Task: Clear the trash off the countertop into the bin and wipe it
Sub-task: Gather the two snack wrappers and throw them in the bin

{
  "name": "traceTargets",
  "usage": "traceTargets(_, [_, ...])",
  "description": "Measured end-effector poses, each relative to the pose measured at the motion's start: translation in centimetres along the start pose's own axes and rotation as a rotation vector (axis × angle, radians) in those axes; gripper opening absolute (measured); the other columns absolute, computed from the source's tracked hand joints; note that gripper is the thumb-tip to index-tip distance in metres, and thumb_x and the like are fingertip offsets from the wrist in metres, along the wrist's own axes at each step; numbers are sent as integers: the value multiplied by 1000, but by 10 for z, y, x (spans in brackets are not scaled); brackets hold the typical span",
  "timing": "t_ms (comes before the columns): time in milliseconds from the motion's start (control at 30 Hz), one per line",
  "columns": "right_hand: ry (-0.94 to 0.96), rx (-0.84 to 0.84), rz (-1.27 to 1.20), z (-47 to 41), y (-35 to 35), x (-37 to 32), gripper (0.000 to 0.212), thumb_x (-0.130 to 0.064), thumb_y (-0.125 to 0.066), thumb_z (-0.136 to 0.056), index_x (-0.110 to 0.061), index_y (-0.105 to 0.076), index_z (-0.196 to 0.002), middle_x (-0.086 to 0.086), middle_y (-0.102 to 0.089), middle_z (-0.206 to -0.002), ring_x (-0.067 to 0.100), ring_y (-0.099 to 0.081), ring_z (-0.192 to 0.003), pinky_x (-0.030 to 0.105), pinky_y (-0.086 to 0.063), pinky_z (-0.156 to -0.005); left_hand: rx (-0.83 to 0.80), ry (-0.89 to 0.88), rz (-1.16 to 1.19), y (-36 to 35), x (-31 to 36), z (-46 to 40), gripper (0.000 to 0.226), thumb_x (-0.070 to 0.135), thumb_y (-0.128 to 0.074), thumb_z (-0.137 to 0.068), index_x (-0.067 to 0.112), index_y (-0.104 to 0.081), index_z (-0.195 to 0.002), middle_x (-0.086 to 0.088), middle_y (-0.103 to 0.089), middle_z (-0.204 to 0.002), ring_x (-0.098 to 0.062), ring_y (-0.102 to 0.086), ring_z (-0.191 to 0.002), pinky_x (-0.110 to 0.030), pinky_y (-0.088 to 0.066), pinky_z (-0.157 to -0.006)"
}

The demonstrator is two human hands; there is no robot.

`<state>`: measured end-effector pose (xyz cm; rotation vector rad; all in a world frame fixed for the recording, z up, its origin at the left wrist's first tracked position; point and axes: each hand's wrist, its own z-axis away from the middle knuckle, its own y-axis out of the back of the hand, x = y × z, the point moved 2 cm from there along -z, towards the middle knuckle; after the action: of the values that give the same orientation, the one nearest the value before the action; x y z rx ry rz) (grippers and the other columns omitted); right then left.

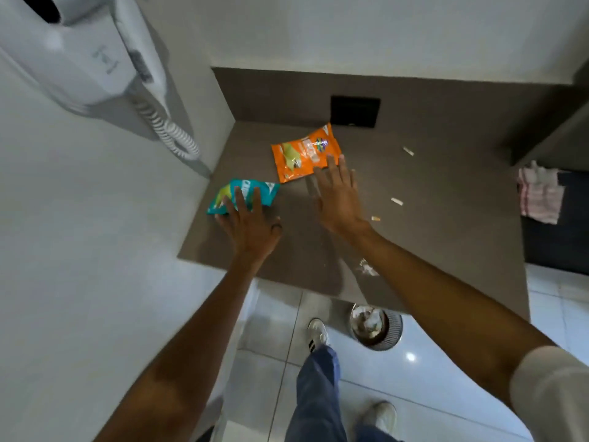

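1. Reaching out, both hands are working at once, likely so each can take one wrapper in a single trip.
2. Left hand [251, 224] is lying spread on the teal bag [243, 195], fingers wide, not yet closing on it.
3. Right hand [339, 199] is hovering flat and open, fingertips touching the near edge of the orange bag [304, 153].
4. Small scraps [396, 201] are lying apart to the right; a crumpled bit [366, 267] is sitting near the front edge.
5. Brown counter [446, 218] is filling a corner between pale walls, a hairdryer [79, 59] hanging at left.
6. Bin [377, 325] is standing on the tiled floor below the counter's edge, handy for dropping; a cloth [538, 196] is draping at right.
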<state>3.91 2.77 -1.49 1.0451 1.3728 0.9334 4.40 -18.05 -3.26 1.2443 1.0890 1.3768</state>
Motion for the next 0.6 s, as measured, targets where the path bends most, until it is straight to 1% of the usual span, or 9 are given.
traceTargets(100, [-21, -117, 83, -65, -16, -7, 94, -19, -76, -87, -20, -23, -164, 13, -2, -175, 39, 1, -162, 61, -11, -130, -195, 7, -12, -19, -17, -56, 115, 52, -74, -72, 35, -6, -163, -10, 4, -175, -45, 1, -160, -76, -3, -119])
traceTargets(167, [4, -177, 147, -101, -34, -12, 98, -23, -78, -84, -20, -22, -164, 13, -5, -175, 40, -2, -162, 63, -12, -129, -311, 19, 1, -38, -22, -81, 106, 50, -68, -80, 36, -5, -163, -7, 4, -175, -47, -2, -159, -75, -6, -120])
traceTargets(200, [13, -203, 163, -112, -43, -13, 91, -24, -73, -89, -19, -22, -164, 13, -9, -174, 41, -6, -162, 62, -14, -128, -320, 17, -1, -46, -22, -85, 95, 47, -61, -88, 34, -7, -164, -7, 1, -175, -49, -5, -158, -75, -8, -121])
traceTargets(267, [1, -246, 156, -129, -56, -11, 66, -24, -57, -100, -16, -31, -160, 14, -26, -170, 40, -25, -157, 58, -24, -125, -264, -1, -43, -52, -21, -87, 75, 35, -49, -100, 29, -10, -164, -10, -6, -174, -52, -13, -156, -75, -13, -121])
traceTargets(333, [7, -200, 167, -137, -58, -7, 44, -21, -49, -102, -14, -52, -145, 15, -53, -153, 38, -50, -140, 49, -35, -118, -222, 4, -54, -53, -21, -87, 71, 22, -46, -102, 27, -12, -165, -11, -12, -174, -51, -17, -156, -75, -15, -121])
traceTargets(367, [22, -146, 170, -136, -57, -4, 39, -20, -48, -102, -13, -58, -139, 15, -60, -145, 36, -56, -133, 45, -39, -116, -206, 11, -32, -52, -21, -85, 72, 17, -46, -101, 26, -14, -165, -10, -14, -174, -50, -17, -156, -74, -15, -122])
traceTargets(400, [35, -102, 167, -133, -50, -4, 39, -20, -49, -103, -13, -58, -140, 14, -62, -144, 36, -56, -133, 44, -40, -115, -186, 27, 12, -49, -20, -84, 73, 14, -46, -100, 26, -14, -165, -8, -15, -174, -49, -17, -156, -72, -14, -123])
traceTargets(500, [55, 24, 57, -113, -26, -5, 53, -25, -50, -105, -13, -44, -156, 13, -46, -161, 36, -42, -150, 46, -35, -122, -62, 89, 231, -30, -12, -73, 74, 7, -45, -100, 24, -14, -165, -4, -16, -174, -48, -20, -156, -67, -16, -126])
traceTargets(600, [78, 143, -144, -61, 1, -4, 60, -15, -57, -97, -10, -45, -156, 15, -44, -162, 39, -42, -150, 50, -37, -122, 145, 94, 598, -1, 10, -43, 65, 4, -44, -104, 18, -22, -164, -9, -30, -170, -39, -33, -154, -58, -33, -124])
